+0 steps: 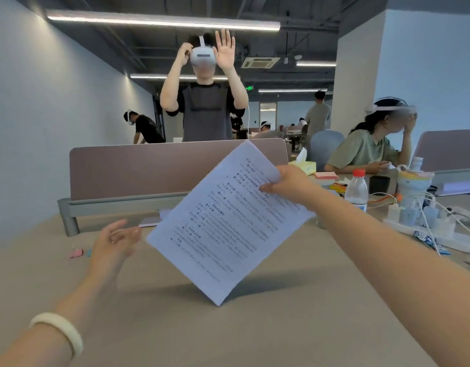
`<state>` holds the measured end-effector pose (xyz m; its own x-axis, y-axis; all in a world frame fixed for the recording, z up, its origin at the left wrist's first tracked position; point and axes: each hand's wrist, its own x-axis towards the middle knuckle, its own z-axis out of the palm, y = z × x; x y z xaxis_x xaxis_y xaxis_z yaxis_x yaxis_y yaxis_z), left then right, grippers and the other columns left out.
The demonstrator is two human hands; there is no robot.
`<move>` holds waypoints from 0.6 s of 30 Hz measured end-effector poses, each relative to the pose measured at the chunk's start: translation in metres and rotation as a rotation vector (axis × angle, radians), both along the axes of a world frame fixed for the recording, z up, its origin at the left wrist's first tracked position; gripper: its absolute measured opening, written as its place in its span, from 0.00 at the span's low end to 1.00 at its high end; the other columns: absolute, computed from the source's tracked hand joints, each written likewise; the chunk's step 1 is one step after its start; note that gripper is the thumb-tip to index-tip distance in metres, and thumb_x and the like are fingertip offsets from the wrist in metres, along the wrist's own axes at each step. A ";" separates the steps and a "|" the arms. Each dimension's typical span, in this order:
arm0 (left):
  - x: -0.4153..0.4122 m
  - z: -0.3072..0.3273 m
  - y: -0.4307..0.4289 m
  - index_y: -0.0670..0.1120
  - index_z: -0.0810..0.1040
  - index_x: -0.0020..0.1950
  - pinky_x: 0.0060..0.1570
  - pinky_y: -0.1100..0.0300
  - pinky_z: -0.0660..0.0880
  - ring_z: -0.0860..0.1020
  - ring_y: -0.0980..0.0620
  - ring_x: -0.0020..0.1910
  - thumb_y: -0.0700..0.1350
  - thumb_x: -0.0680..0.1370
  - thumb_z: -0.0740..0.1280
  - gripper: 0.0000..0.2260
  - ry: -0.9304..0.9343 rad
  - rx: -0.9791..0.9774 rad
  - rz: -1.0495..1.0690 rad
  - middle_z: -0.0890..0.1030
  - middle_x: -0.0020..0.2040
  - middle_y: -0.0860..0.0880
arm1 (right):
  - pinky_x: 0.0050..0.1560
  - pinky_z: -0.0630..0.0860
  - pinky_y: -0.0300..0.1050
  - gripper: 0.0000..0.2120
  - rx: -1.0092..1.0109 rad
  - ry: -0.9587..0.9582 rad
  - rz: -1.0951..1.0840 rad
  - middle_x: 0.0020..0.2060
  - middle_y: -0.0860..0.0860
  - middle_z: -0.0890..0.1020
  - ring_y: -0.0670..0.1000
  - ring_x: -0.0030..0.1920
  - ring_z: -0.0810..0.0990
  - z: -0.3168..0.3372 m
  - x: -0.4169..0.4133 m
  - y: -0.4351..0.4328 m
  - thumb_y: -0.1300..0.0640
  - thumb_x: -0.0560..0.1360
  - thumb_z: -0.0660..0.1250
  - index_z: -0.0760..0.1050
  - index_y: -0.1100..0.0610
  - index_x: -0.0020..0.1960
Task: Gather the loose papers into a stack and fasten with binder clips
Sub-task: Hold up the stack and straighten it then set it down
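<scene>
Head view.
1. White printed paper sheets [228,223]: tilted, held above beige tabletop [281,329]; count unclear.
2. R hand [287,185]: pinches sheets' upper edge.
3. L hand [114,242]: fingers relaxed, empty, nr sheets' left corner.
4. Pink binder clip [76,252]: on tabletop, left of L hand.

Advice: steady w/ L hand, tap edges square before clipping.

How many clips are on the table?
2. A pink binder clip lies on the table, left of the left hand. A blue binder clip peeks out beside it, partly behind that hand. More may hide behind the hand or the papers.
</scene>
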<state>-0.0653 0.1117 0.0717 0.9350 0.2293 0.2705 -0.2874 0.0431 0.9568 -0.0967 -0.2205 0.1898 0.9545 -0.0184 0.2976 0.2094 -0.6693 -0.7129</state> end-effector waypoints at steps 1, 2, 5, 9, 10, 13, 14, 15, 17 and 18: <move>0.000 0.013 -0.002 0.45 0.66 0.70 0.57 0.56 0.70 0.74 0.51 0.57 0.41 0.75 0.69 0.25 -0.050 0.026 0.033 0.76 0.60 0.47 | 0.47 0.75 0.46 0.09 -0.140 -0.019 -0.006 0.47 0.52 0.80 0.53 0.46 0.78 0.016 -0.001 0.006 0.57 0.75 0.69 0.78 0.58 0.54; -0.002 0.027 -0.008 0.48 0.64 0.71 0.58 0.57 0.67 0.72 0.53 0.58 0.44 0.73 0.71 0.29 -0.099 0.080 0.011 0.73 0.63 0.50 | 0.47 0.76 0.47 0.08 -0.276 -0.032 -0.005 0.47 0.53 0.79 0.54 0.47 0.78 0.030 -0.001 0.014 0.56 0.75 0.69 0.77 0.58 0.52; -0.007 0.054 -0.037 0.58 0.60 0.72 0.65 0.54 0.66 0.69 0.54 0.64 0.59 0.57 0.78 0.48 -0.088 0.330 -0.247 0.68 0.67 0.56 | 0.45 0.76 0.46 0.05 -0.572 -0.046 0.052 0.45 0.52 0.78 0.55 0.47 0.77 0.052 -0.004 0.043 0.56 0.74 0.69 0.76 0.55 0.49; -0.019 0.049 -0.065 0.52 0.73 0.64 0.57 0.46 0.77 0.82 0.50 0.54 0.59 0.55 0.80 0.40 0.052 0.317 -0.466 0.82 0.59 0.50 | 0.43 0.70 0.44 0.11 -0.740 -0.039 0.106 0.45 0.50 0.76 0.53 0.46 0.75 0.054 -0.007 0.073 0.55 0.74 0.69 0.77 0.56 0.56; -0.020 0.044 -0.069 0.51 0.76 0.61 0.56 0.45 0.78 0.83 0.48 0.52 0.55 0.61 0.79 0.30 0.058 0.282 -0.448 0.84 0.56 0.49 | 0.44 0.70 0.45 0.12 -0.764 -0.045 0.108 0.45 0.50 0.76 0.53 0.46 0.74 0.053 -0.007 0.076 0.55 0.74 0.70 0.77 0.56 0.56; -0.024 0.033 -0.073 0.48 0.79 0.58 0.47 0.50 0.81 0.84 0.46 0.49 0.46 0.74 0.71 0.14 0.036 0.193 -0.346 0.85 0.52 0.48 | 0.43 0.70 0.45 0.07 -0.779 -0.050 0.122 0.42 0.49 0.76 0.53 0.44 0.74 0.046 -0.005 0.078 0.54 0.73 0.70 0.75 0.54 0.49; -0.024 0.030 -0.073 0.47 0.79 0.58 0.44 0.54 0.82 0.84 0.46 0.49 0.45 0.74 0.70 0.13 0.028 0.183 -0.330 0.85 0.51 0.48 | 0.41 0.70 0.45 0.07 -0.766 -0.044 0.129 0.40 0.48 0.76 0.52 0.43 0.75 0.044 -0.004 0.076 0.53 0.73 0.70 0.73 0.54 0.46; -0.025 0.028 -0.072 0.47 0.79 0.59 0.42 0.56 0.81 0.84 0.46 0.49 0.44 0.75 0.70 0.13 0.023 0.179 -0.325 0.85 0.51 0.48 | 0.39 0.70 0.44 0.08 -0.751 -0.034 0.131 0.37 0.47 0.75 0.52 0.42 0.75 0.043 -0.003 0.073 0.53 0.73 0.71 0.73 0.53 0.43; -0.026 0.026 -0.069 0.46 0.79 0.59 0.41 0.58 0.81 0.84 0.47 0.49 0.44 0.75 0.69 0.12 0.025 0.153 -0.320 0.85 0.51 0.48 | 0.36 0.70 0.42 0.09 -0.725 -0.017 0.105 0.34 0.46 0.74 0.52 0.40 0.75 0.043 -0.002 0.059 0.52 0.72 0.71 0.74 0.53 0.38; -0.026 0.026 -0.067 0.46 0.78 0.59 0.42 0.56 0.81 0.84 0.48 0.49 0.43 0.75 0.69 0.13 0.029 0.124 -0.313 0.84 0.52 0.47 | 0.36 0.69 0.42 0.09 -0.694 -0.015 0.077 0.35 0.48 0.75 0.52 0.40 0.75 0.042 0.000 0.049 0.51 0.71 0.72 0.76 0.54 0.38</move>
<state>-0.0917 0.0451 0.0973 0.9624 -0.1034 0.2510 -0.2516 0.0074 0.9678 -0.0962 -0.1711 0.2319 0.9410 0.2485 0.2296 0.2812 -0.9518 -0.1222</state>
